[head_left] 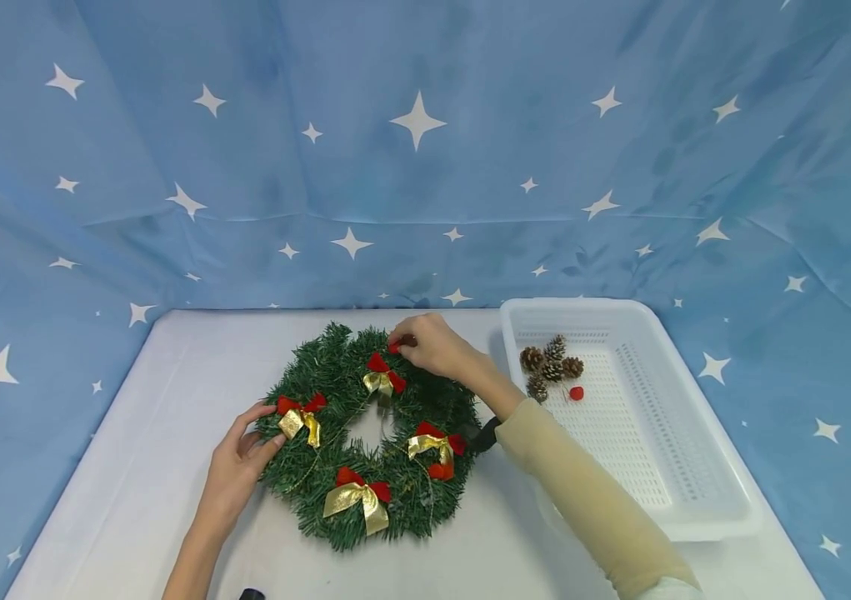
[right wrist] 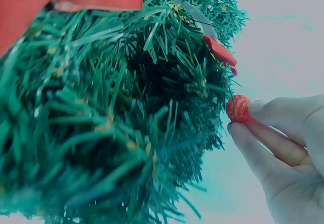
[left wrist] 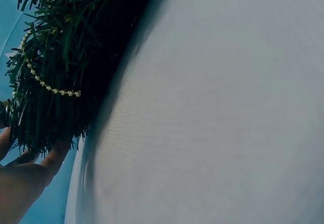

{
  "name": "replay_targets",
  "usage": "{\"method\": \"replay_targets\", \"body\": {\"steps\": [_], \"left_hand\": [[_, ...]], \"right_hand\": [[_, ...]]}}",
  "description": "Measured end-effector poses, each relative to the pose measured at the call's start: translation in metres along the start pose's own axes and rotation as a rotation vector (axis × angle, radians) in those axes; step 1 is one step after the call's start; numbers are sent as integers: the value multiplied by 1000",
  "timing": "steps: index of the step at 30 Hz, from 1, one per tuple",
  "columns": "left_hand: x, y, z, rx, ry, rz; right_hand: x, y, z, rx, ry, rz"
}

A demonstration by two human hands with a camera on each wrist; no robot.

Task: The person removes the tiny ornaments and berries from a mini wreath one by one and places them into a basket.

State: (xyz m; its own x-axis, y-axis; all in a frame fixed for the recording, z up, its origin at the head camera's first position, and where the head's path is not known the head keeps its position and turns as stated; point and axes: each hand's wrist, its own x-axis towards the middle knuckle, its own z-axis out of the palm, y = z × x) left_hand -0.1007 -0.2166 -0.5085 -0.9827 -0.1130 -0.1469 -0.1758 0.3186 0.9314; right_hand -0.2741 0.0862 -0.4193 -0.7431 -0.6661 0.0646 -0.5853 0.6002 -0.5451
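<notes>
— Green artificial-needle wreath (head_left: 410, 417) on the white-covered tabletop (head_left: 140, 467), just left of a white perforated plastic basket (head_left: 608, 442). And the left hand (head_left: 239, 454)?

— On the wreath's left edge, grip closed round the greenery, thumb on top, just beside a red-and-gold bow (head_left: 300, 417).

— And the right hand (head_left: 434, 346)?

— Over the wreath's far side, grip pinching a small red ball (right wrist: 238, 109) between thumb and fingers (patterned on its surface, judging by the right wrist view). Right by the needles; can't tell whether touching them.

— Other trimmings?

— Three more red-and-gold bows (head_left: 357, 498) round the ring, plus a strand of gold beads (left wrist: 48, 87) among the needles. In the basket, a cluster of pinecones (head_left: 553, 367), with another red ball (head_left: 577, 392) near them.

— Behind all that?

— Blue fabric backdrop (head_left: 365, 175), scattered with white stars.
</notes>
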Motion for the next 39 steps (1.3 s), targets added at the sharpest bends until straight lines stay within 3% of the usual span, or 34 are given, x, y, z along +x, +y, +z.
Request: {"method": "replay_targets", "body": {"steps": [11,39], "left_hand": [[1,-1,0,6,0,7],[1,1,0,-16,2,11]], "right_hand": [[-20,4,-14,45,23,63],[-71,20,-45,104,126,92]]}}
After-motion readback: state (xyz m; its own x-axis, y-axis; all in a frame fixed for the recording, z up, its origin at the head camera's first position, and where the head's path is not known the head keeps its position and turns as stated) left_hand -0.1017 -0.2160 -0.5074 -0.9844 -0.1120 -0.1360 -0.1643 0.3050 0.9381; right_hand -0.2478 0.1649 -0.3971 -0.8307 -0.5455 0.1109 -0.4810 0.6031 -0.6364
